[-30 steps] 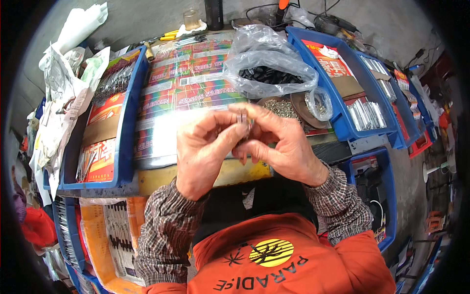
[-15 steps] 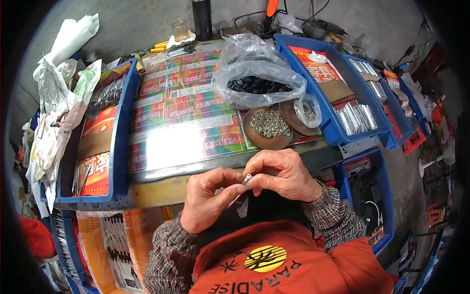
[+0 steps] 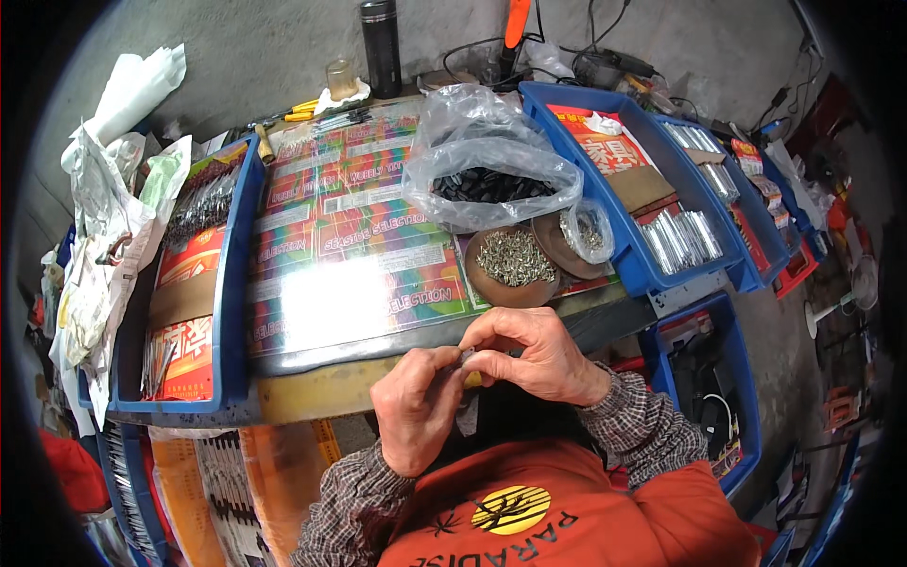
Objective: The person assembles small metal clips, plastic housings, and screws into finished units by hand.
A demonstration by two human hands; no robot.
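Just off the table's front edge, my left hand (image 3: 416,408) and my right hand (image 3: 537,355) meet at the fingertips. Both are closed in a pinch on one small silvery metal piece (image 3: 468,356), mostly covered by the fingers, so its exact kind does not show. A bit of something yellow peeks out below the right fingertips. Beyond my right hand sits a round brown dish (image 3: 495,291) heaped with tiny metal fittings (image 3: 515,258). Behind it, a clear plastic bag (image 3: 425,200) gapes over many small black parts (image 3: 496,185).
At left, a blue tray (image 3: 234,283) holds thin metal rods; crumpled wrapping (image 3: 104,274) hangs beyond it. Blue trays (image 3: 628,236) with bundled silvery tubes (image 3: 680,238) stand at right. A lower blue bin (image 3: 746,397) holds black items. A black flask (image 3: 381,47) stands at the back.
My left hand has turned, its fingers now more upright and closer around the metal piece, which is less visible. The whole view has shifted slightly, with the table appearing lower.
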